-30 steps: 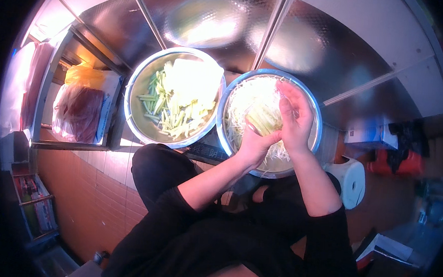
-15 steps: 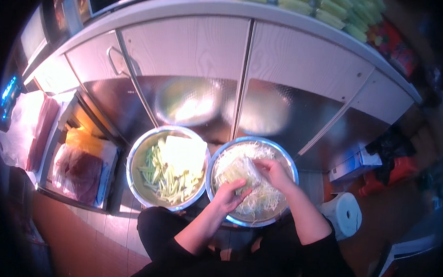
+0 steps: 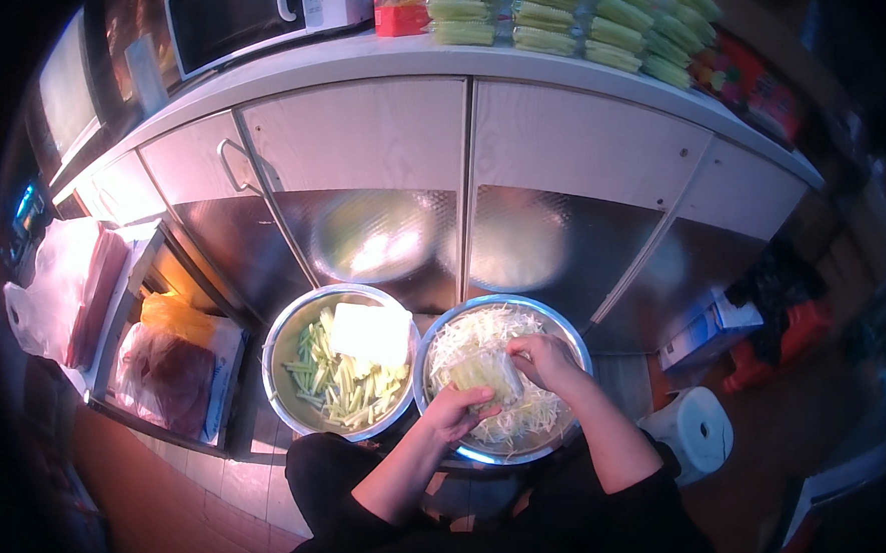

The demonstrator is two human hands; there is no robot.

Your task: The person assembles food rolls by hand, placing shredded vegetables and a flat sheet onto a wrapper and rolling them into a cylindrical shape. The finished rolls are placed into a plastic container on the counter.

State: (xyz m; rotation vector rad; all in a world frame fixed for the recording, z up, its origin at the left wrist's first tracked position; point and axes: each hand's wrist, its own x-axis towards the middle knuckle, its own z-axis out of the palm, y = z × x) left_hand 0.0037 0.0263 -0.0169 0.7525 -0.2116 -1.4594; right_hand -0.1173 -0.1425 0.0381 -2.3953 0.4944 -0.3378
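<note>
A clear plastic bag (image 3: 490, 371) of pale green strips is held over the right metal bowl (image 3: 421, 388). My left hand (image 3: 454, 411) is closed round the bag's lower left side, thumb on top. At its upper right end, my right hand (image 3: 549, 364) pinches the plastic with fingertips bent together. Thin whitish shreds (image 3: 475, 326), like sprouts, fill the bowl below both hands. Touching it on the left is a second metal bowl (image 3: 270, 368) with cut green and pale yellow vegetable sticks (image 3: 357, 392). On them lies a bright white rectangular thing (image 3: 372, 335), too washed out to name.
Several filled bags (image 3: 549, 17) are stacked on the counter (image 3: 374, 58), beside a microwave (image 3: 241, 16). Plastic bags (image 3: 62, 282) hang over an open drawer (image 3: 232, 386) at left. A white stool (image 3: 697, 430) and a box (image 3: 706, 330) stand at right.
The view has tilted up, showing more of the counter and the microwave. My right hand's fingers have drawn together at the bag's end; the left hand keeps its hold.
</note>
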